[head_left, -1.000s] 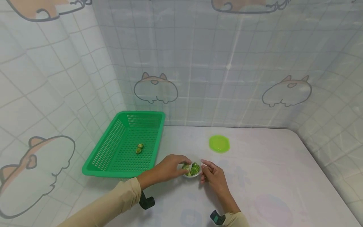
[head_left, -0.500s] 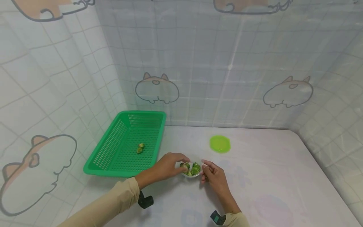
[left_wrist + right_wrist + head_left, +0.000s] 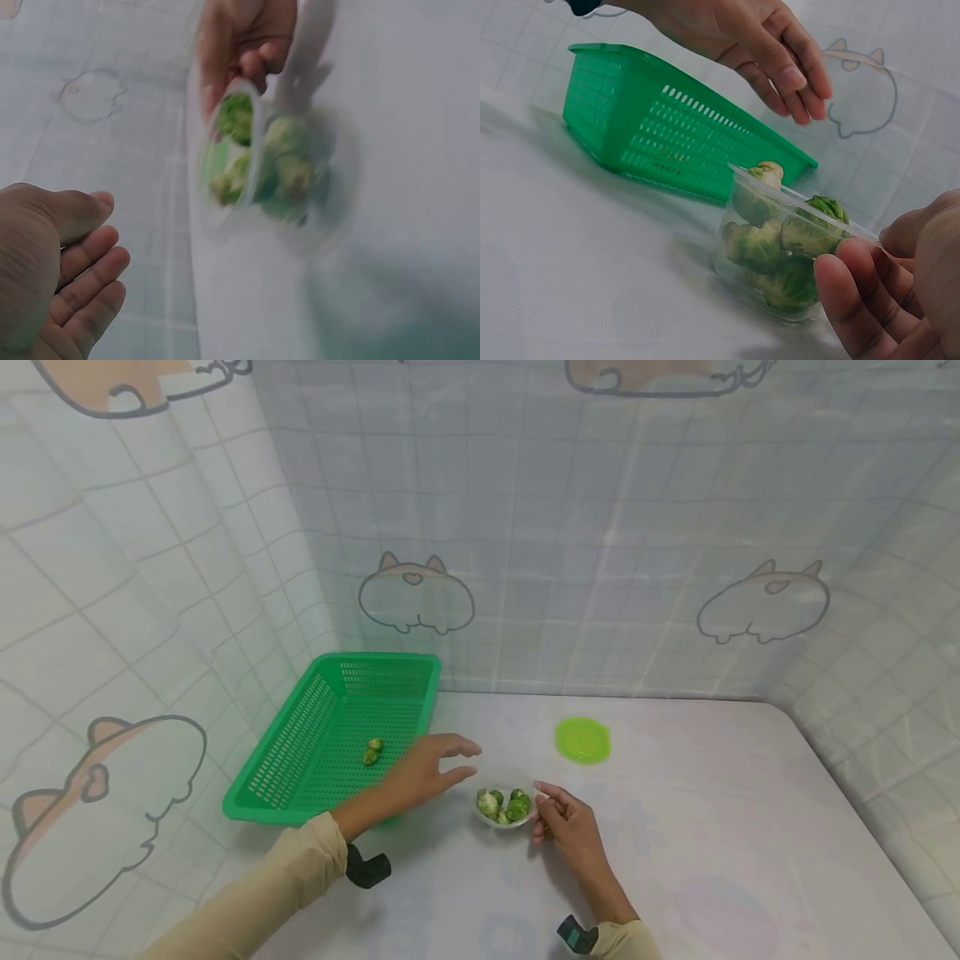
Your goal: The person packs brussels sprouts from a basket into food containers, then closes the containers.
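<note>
Nearest, right hand (image 3: pixel 566 825) resting on the desk (image 3: pixel 712 827), fingers curled round the near right rim of the clear cup (image 3: pixel 505 814), fingertips (image 3: pixel 853 296) pressed to its wall in the right wrist view. Cup upright, touching that hand on its left, holding several Brussels sprouts (image 3: pixel 504 805) heaped up to the rim. Just beyond and left of the cup, left hand (image 3: pixel 422 768) raised clear of the desk, fingers straight and relaxed, holding nothing, palm down, apart from the cup with a bare gap of desk between. Directly behind and left of that hand, green basket (image 3: pixel 300 760), its near right corner partly covered by the hand, long side running away toward the curtain wall (image 3: pixel 525 527); two sprouts in basket (image 3: pixel 372 752) lying close together on its mesh floor, just left of the raised fingers. Farther off, beyond and a little right of the right hand, lime green lid (image 3: pixel 582 740) flat on the desk, well apart from the cup. Broad bare desk to the right of the right hand, out to the rounded far right corner. No brand, label or readable writing anywhere; only cartoon animal outlines on the curtain. Against half a second back: left hand lifted off the cup's left rim and drawn toward the basket; right hand, cup, lid and basket unmoved.
</note>
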A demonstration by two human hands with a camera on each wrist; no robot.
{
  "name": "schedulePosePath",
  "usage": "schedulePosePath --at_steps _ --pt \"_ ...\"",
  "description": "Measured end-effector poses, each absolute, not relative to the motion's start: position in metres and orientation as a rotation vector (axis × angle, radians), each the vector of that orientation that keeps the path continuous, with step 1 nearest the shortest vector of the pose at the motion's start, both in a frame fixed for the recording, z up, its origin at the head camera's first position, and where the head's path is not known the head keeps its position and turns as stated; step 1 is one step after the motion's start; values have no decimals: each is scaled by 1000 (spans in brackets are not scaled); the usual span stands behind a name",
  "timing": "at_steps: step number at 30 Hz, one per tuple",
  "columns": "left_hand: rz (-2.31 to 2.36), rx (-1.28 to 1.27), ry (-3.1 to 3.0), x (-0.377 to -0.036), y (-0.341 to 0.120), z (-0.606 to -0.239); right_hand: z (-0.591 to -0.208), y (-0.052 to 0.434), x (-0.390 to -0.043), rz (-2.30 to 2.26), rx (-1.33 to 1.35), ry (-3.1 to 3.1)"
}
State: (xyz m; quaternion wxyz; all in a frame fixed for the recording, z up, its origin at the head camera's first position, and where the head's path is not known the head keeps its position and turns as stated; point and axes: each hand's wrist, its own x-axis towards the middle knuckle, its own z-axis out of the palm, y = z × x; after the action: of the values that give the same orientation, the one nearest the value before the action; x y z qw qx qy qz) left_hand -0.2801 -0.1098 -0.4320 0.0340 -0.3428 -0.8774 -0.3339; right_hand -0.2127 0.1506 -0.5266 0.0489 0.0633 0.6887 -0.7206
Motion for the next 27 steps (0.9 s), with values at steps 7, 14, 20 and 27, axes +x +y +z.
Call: schedulePosePath --at_steps 7,14,20,27 --pt "-1096 -832 -2768 -292 -138 -419 -525 150 -212 -2213 209 2085" --pt "-1182 -764 -2706 -310 -170 -420 -528 151 -212 -2184 183 2119" --pt "-1180 -711 -2735 -321 -200 -422 -526 151 -211 -2178 184 2111" --pt "-1064 -657 -2792 -334 -230 -432 -528 151 -212 -2186 196 2099"
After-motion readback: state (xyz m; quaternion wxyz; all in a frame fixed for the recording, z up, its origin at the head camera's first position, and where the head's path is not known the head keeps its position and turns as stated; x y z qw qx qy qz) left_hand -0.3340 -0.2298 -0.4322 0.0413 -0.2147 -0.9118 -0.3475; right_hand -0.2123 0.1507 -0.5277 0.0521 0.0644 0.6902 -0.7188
